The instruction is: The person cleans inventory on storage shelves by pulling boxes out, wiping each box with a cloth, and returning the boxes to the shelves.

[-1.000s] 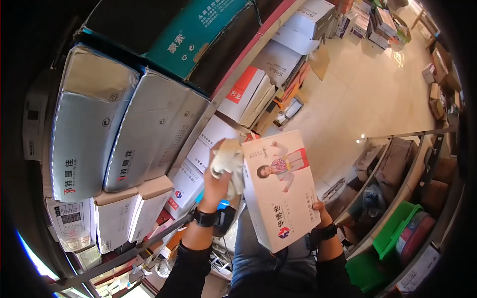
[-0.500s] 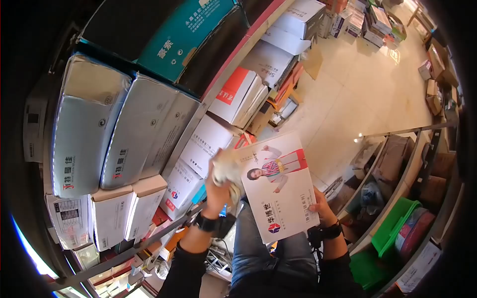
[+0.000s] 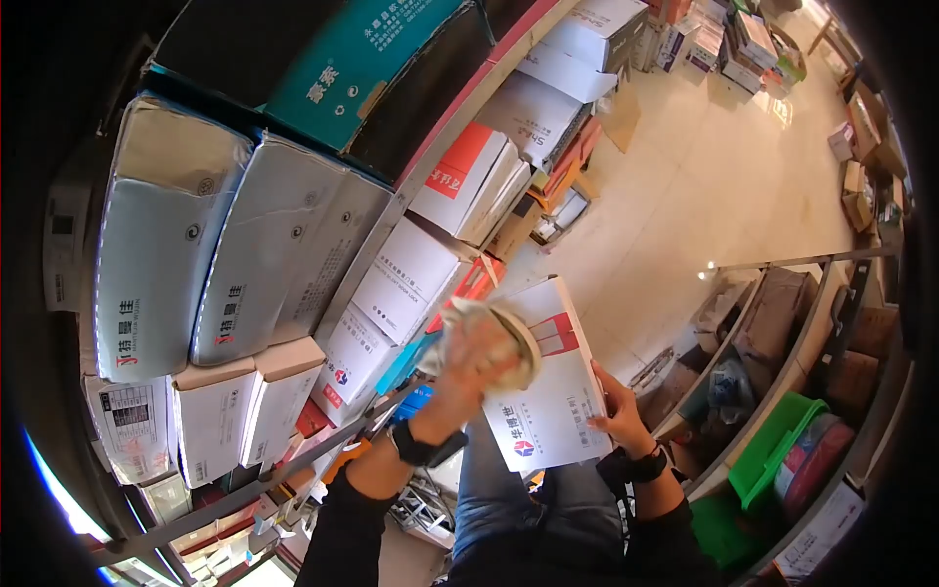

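Observation:
A white cardboard box (image 3: 548, 430) with a red patch and dark printed characters is held tilted in front of my legs. My right hand (image 3: 626, 416) grips its right edge, thumb on the printed face. Over the box's upper left part, my left hand (image 3: 479, 367) is closed on a crumpled pale cloth (image 3: 474, 328). The cloth covers much of the picture printed on the box; motion blurs the cloth and fingers.
Shelves at left hold grey boxes (image 3: 161, 254), a teal box (image 3: 362, 68) and white lock boxes (image 3: 406, 274). Tiled floor (image 3: 675, 186) stretches ahead. At right, a lower shelf carries a green plastic container (image 3: 778, 445). More cartons (image 3: 753, 39) are stacked at the far end.
My left hand has carried the cloth rightward from beside the box onto its face. The box has turned slightly, and my right hand stays on its right edge.

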{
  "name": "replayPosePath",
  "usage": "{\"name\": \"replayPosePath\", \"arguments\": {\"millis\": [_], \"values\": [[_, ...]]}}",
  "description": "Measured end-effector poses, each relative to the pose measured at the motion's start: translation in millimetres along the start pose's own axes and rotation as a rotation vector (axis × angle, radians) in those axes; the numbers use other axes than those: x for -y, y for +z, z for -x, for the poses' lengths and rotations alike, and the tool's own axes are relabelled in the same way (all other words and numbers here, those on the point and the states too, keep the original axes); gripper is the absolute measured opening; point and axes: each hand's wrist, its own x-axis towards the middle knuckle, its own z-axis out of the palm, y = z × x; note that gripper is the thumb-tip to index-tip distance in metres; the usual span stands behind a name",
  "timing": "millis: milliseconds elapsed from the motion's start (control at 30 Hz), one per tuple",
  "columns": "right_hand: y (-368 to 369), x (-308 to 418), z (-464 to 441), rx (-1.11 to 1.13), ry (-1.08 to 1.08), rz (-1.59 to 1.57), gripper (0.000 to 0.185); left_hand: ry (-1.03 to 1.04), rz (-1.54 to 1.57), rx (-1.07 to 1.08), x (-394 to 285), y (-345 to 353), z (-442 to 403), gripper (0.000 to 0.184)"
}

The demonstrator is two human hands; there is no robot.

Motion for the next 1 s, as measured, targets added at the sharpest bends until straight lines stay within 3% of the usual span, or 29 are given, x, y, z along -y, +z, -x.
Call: {"name": "replayPosePath", "arguments": {"millis": [133,233,300,333,400,433,467,567,667,800,867,933,1000], "values": [[-2,-3,11,0.017,0.043,-0.037,0.082,-0.112,0.034,-0.178,33,-27,-32,0.06],[-10,-5,20,0.026,0.047,-0.098,0.083,-0.289,0.239,-0.243,41,-43,-34,0.051],[-18,0,27,0.089,0.017,-0.123,0.086,-0.565,0.639,-0.299,39,-52,-24,0.039],[-22,6,29,0.087,0.019,-0.125,0.086,-0.567,0.64,-0.296,34,-55,-22,0.039],[-28,22,33,0.187,0.129,-0.198,0.091,-0.581,1.306,-0.405,20,-62,-15,0.037],[-30,25,35,0.192,0.176,-0.216,0.092,-0.57,1.3,-0.268,21,-64,-6,0.041],[-31,28,33,0.191,0.174,-0.213,0.092,-0.567,1.301,-0.268,19,-66,-8,0.041],[-35,34,28,0.296,0.134,-0.207,0.092,-0.331,1.076,0.357,2,-83,-32,0.047],[-43,31,25,0.404,0.113,-0.15,0.09,-0.178,0.982,0.401,4,-74,-45,0.044],[-44,28,22,0.439,0.182,-0.132,0.087,-0.184,0.99,0.458,-1,-72,-59,0.042],[-40,27,21,0.459,0.193,-0.099,0.086,-0.277,1.018,0.454,7,-67,-56,0.043],[-34,24,23,0.406,0.198,-0.163,0.086,-0.503,1.099,0.448,16,-65,-50,0.047],[-32,14,28,0.369,0.142,-0.16,0.086,-0.537,1.048,0.477,25,-68,-37,0.048]]}}
